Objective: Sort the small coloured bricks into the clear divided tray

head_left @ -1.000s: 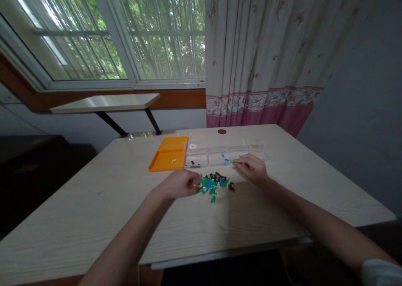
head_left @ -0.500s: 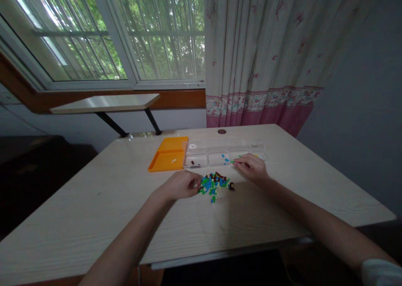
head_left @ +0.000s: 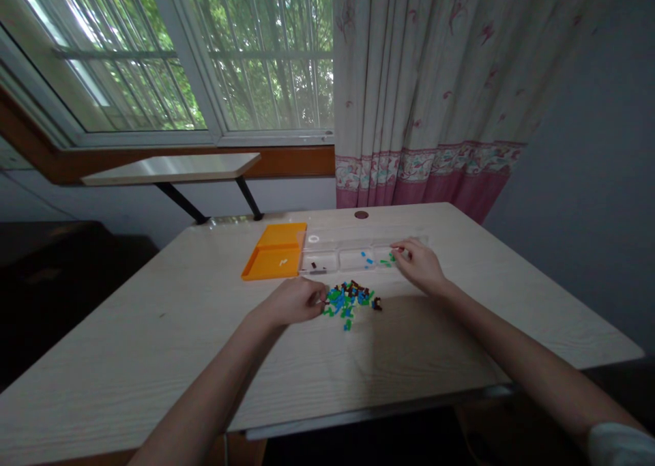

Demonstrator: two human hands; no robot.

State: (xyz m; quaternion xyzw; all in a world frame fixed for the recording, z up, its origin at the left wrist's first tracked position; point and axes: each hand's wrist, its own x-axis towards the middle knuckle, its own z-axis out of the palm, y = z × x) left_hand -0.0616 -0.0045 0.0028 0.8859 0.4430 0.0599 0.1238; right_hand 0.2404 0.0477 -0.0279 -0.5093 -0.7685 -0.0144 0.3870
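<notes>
A small pile of blue, green and brown pieces lies on the pale wooden table. My left hand rests at the pile's left edge with its fingers curled and pinched at the pieces. My right hand hovers over the right end of a clear compartment tray, fingers pinched together above a compartment with green bits. Whether it holds a piece is too small to see. Other compartments hold a few blue and brown pieces.
An orange lid lies flat just left of the tray. A round cable hole sits near the table's far edge. A window, a narrow shelf and a patterned curtain stand behind the table.
My right hand has lifted from the table near the pile and moved back and slightly right over the tray's right compartments. My left hand has stayed at the pile.
</notes>
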